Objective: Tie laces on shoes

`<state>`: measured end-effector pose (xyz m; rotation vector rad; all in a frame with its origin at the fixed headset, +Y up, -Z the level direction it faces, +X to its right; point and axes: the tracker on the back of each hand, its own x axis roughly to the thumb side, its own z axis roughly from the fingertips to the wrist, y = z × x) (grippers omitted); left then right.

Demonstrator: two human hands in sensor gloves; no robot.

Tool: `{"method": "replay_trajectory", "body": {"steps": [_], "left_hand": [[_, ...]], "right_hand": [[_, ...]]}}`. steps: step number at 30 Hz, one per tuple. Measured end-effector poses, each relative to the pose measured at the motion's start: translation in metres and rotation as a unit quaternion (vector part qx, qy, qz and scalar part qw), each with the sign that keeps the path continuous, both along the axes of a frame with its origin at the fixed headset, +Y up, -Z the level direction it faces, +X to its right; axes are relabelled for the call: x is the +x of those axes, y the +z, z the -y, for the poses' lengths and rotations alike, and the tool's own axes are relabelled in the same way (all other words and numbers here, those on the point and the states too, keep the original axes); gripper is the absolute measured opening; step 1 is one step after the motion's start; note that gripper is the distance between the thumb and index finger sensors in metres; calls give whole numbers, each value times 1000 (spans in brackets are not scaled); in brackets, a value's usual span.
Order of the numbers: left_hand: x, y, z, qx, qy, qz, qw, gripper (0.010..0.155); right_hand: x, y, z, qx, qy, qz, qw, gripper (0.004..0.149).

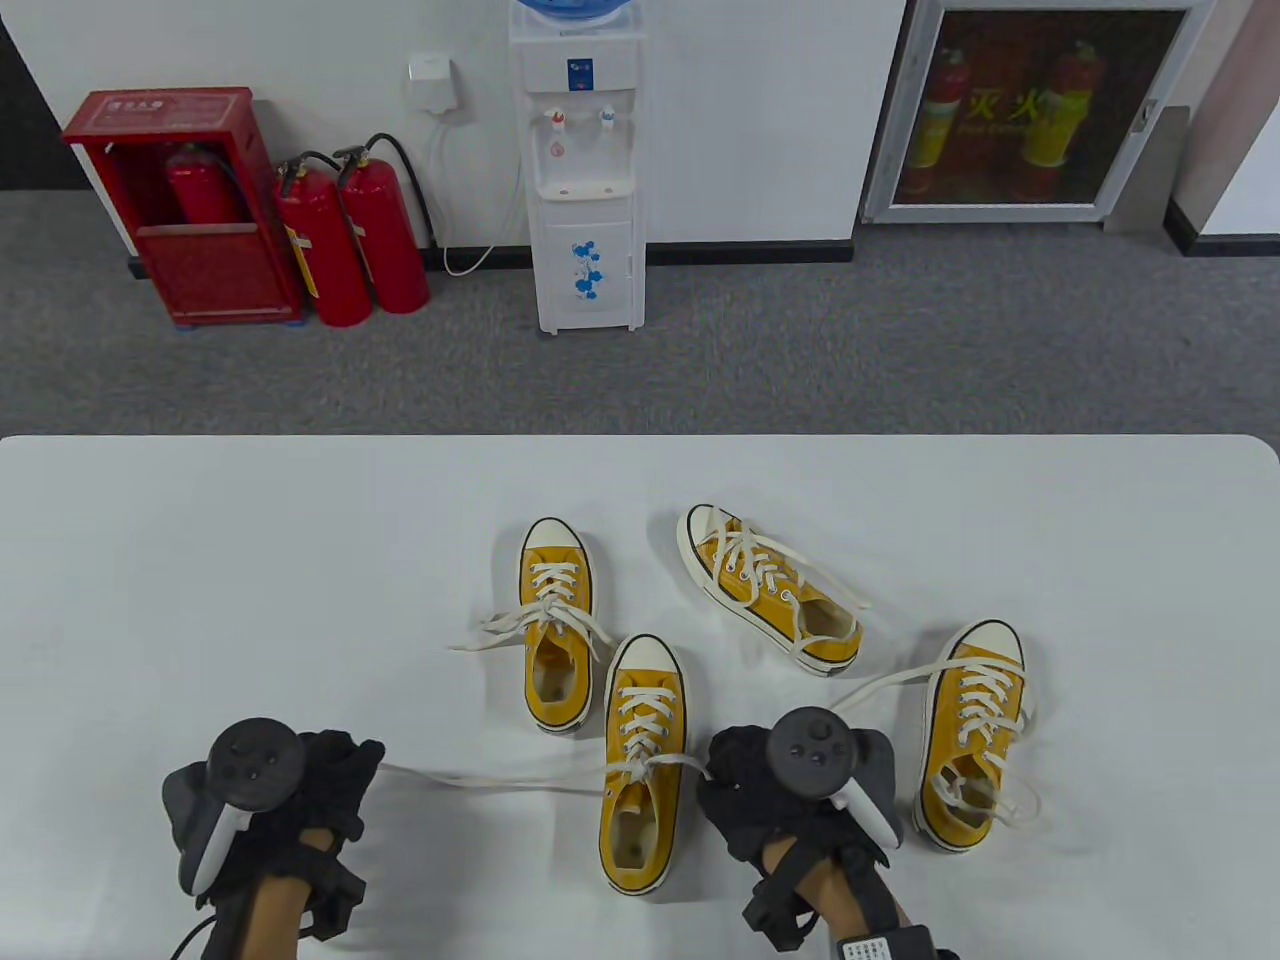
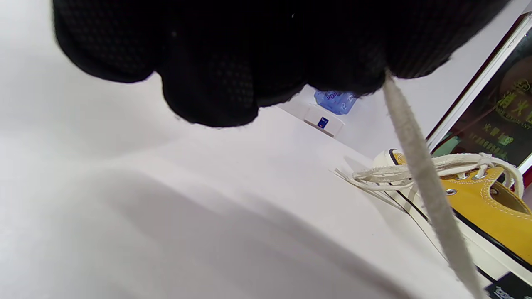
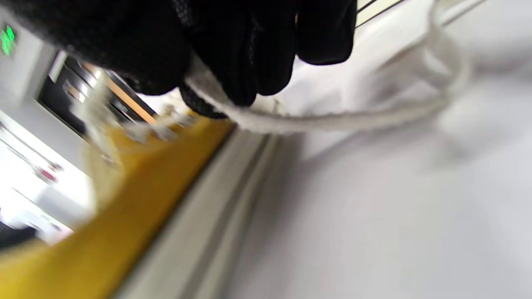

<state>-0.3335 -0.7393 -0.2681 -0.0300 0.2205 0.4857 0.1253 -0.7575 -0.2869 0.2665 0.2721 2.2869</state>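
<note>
Characters "灭火" (image 1: 1012, 104) on cabinet glass

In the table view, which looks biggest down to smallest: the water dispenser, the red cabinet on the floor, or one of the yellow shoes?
1. Water dispenser, tallest, its top cut off.
2. Red cabinet.
3. Nearest yellow shoe, smallest.

The shoe lies closer to the camera, so in reality the gap is probably greater.

White table (image 1: 200, 560): four yellow sneakers (image 1: 644, 764) on it, laces loose.

four yellow shoes (image 1: 642, 770) (laces (image 1: 490, 778) untied), upright
</note>
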Motion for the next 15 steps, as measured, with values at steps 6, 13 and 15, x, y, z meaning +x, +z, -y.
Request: {"method": "replay_trajectory", "body": {"steps": [6,13,15], "left_hand": [[1,0,0,-1,-1,-5,1000,39],[1,1,0,-1,3,-5,1000,39],[2,1,-2,2,5,-3,1000,39]], "right_hand": [[10,0,-7,-1,-177,-11,984,43],[-3,7,-12,6,-289,-14,957,42],[-8,6,-13,2,-318,-3,948,43]]}}
